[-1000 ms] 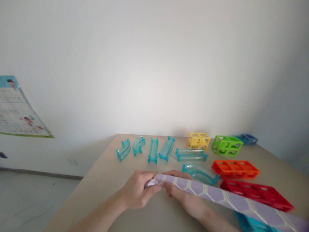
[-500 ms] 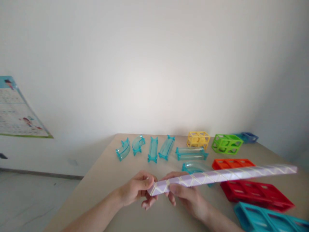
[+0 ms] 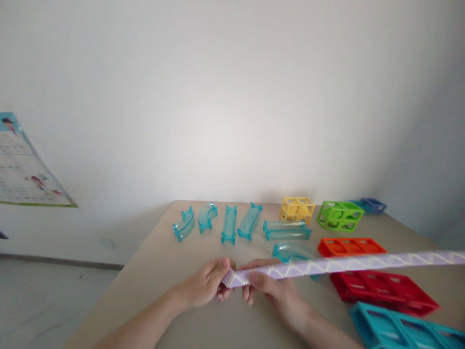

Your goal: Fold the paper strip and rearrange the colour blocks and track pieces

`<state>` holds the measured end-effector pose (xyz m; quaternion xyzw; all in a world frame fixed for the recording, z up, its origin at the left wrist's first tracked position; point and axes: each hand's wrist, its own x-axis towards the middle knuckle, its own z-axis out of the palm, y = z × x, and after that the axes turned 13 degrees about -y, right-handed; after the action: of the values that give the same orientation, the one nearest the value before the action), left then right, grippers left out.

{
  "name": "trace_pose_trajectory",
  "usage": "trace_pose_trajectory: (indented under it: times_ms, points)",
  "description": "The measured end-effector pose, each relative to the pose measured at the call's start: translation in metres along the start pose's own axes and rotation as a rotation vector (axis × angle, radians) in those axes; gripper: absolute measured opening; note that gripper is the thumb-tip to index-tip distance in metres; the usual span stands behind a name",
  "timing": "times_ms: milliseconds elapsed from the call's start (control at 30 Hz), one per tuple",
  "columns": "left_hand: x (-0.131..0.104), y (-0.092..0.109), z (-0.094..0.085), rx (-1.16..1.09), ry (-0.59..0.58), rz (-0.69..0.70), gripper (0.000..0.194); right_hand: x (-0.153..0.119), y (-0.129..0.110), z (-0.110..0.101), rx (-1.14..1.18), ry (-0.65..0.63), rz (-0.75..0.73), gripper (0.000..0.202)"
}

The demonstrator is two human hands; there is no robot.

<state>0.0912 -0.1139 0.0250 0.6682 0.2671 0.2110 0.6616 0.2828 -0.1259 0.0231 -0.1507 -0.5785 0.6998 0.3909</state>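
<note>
The purple strip (image 3: 327,266) has just moved: its far tip is no longer in view, and it now goes out past the right side. It lies almost flat across my view, not tipped down to the right like it was a second ago. So I can't see what the tip is near, and I think a small twist of my hands could swing it a lot.

My left hand (image 3: 207,285) has its fingers closed on the near end, with the thumb up by the tip. My right hand (image 3: 286,298) holds the strip just beside it, thumb on the near side. I can't see all of its other fingers. Both hands are up over the table (image 3: 163,266).

From here, the strip crosses in front of the curved track (image 3: 290,251), and it runs between the orange block (image 3: 352,242) and the red block (image 3: 385,295). I can't tell if it touches them. The blue block (image 3: 359,317) is closer to me. All these blocks look the same as before.
</note>
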Motion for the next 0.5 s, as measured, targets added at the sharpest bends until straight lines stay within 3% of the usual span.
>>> trace_pose_trajectory:
  times_ms: [133, 233, 367, 500]
  points:
    - [0.0029, 0.0004, -0.0036, -0.456, -0.178, -0.081, 0.062, 0.0019, -0.0052, 0.0048, 0.115, 0.089, -0.011, 0.024]
    - [0.003, 0.0008, -0.0054, -0.485, -0.186, -0.09, 0.059, 0.0031, -0.0072, 0.0062, 0.16, 0.133, 0.01, 0.024]
    - [0.0037, -0.0007, -0.0038, -0.228, -0.034, -0.027, 0.058, 0.0035, -0.0053, 0.0049, 0.103, 0.186, 0.026, 0.025]
    - [0.0082, -0.0057, -0.0003, -0.083, 0.167, -0.056, 0.061, 0.0043, -0.0055, 0.0054, -0.055, 0.246, 0.035, 0.027]
